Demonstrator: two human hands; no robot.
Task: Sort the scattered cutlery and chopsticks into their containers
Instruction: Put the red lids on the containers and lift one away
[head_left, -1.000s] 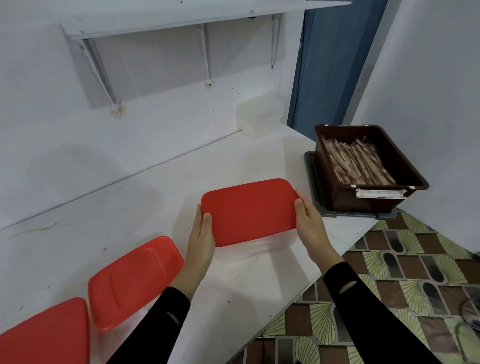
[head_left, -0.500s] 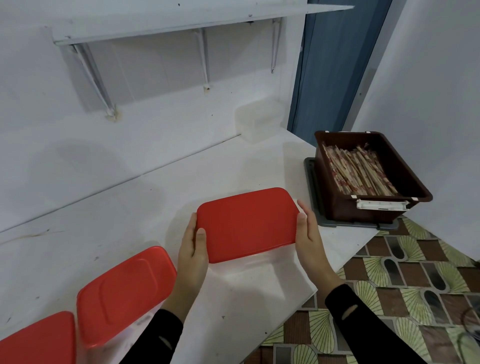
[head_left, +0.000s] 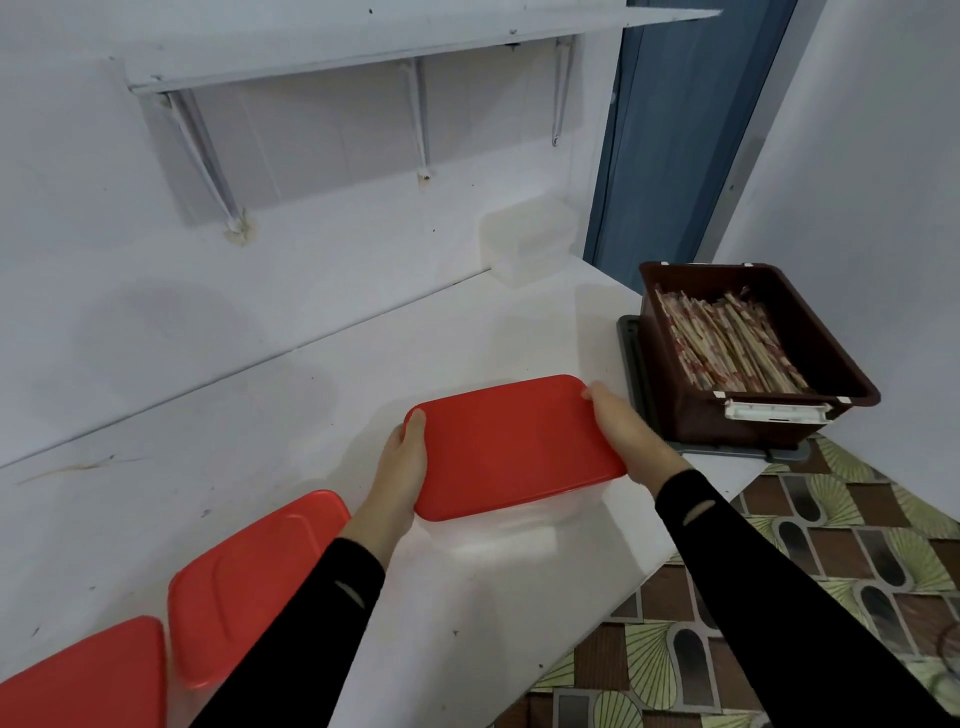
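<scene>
The red-lidded container (head_left: 514, 447) sits gripped endwise (long axis left-right).

Cool, soft indoor light, moderately bright and even. Faint blurred shadows lie on the glossy white counter (head_left: 234, 467) toward its back edge and under the white wall shelf (head_left: 363, 57). The red rectangular plastic lid (head_left: 514, 447) is evenly lit. Wide-angle distortion bows lines near the frame's edges; detail is slightly soft.

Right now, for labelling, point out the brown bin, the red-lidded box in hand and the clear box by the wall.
brown bin (head_left: 688, 389): head view, left outer wall.
red-lidded box (head_left: 514, 447): head view, middle of lid.
clear box (head_left: 530, 241): head view, front face.
</scene>
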